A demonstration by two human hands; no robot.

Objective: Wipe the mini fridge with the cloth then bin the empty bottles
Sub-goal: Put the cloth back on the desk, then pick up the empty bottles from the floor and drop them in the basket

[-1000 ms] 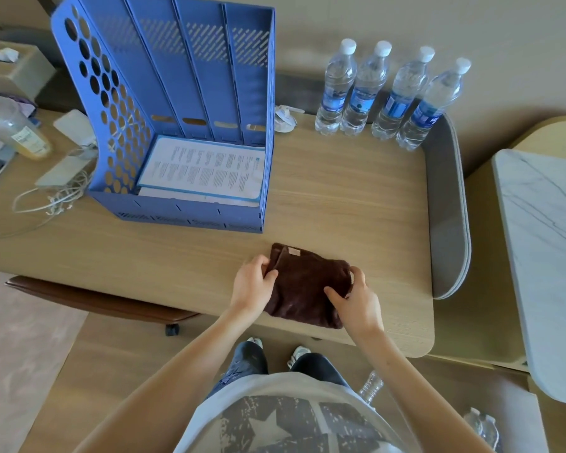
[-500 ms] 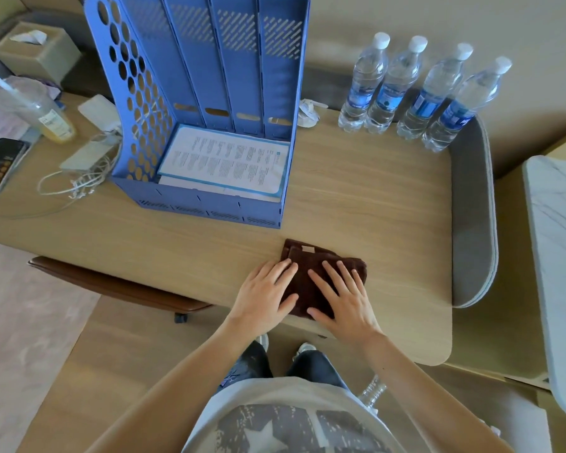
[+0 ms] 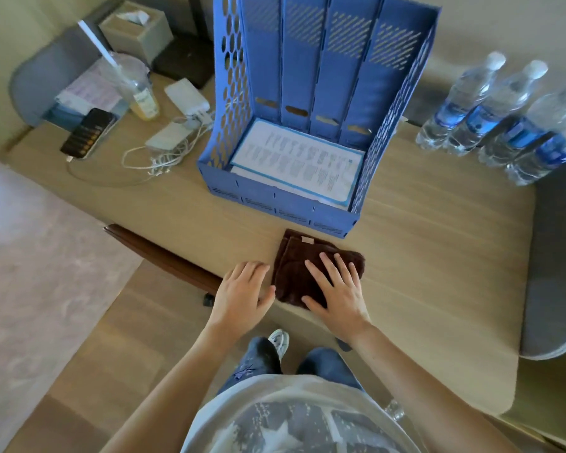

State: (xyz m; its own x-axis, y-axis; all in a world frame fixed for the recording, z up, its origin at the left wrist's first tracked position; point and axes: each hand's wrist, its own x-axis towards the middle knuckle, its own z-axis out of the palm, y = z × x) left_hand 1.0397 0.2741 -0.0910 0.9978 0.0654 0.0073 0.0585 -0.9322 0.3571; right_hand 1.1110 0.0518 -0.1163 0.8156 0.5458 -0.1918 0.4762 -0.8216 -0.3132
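A folded dark brown cloth [image 3: 296, 256] lies on the wooden desk [image 3: 438, 256] near its front edge. My right hand [image 3: 337, 287] rests flat on the cloth's right part with fingers spread. Just left of the cloth, my left hand [image 3: 242, 292] lies on the desk edge, fingers loosely together, holding nothing. Several water bottles [image 3: 490, 125] with blue labels and white caps stand in a row at the back right of the desk. A clear bottle top [image 3: 394, 410] shows on the floor under the desk. No mini fridge or bin is in view.
A blue file rack [image 3: 321, 103] with a printed sheet stands behind the cloth. At back left are a plastic cup with a straw [image 3: 138, 89], a tissue box [image 3: 136, 32], a phone [image 3: 87, 134], chargers and white cables [image 3: 164, 155]. A brown chair edge [image 3: 164, 256] sits under the desk.
My left hand has slid off the cloth to its left. My right hand stays flat on the cloth. The view has swung left and tilted.
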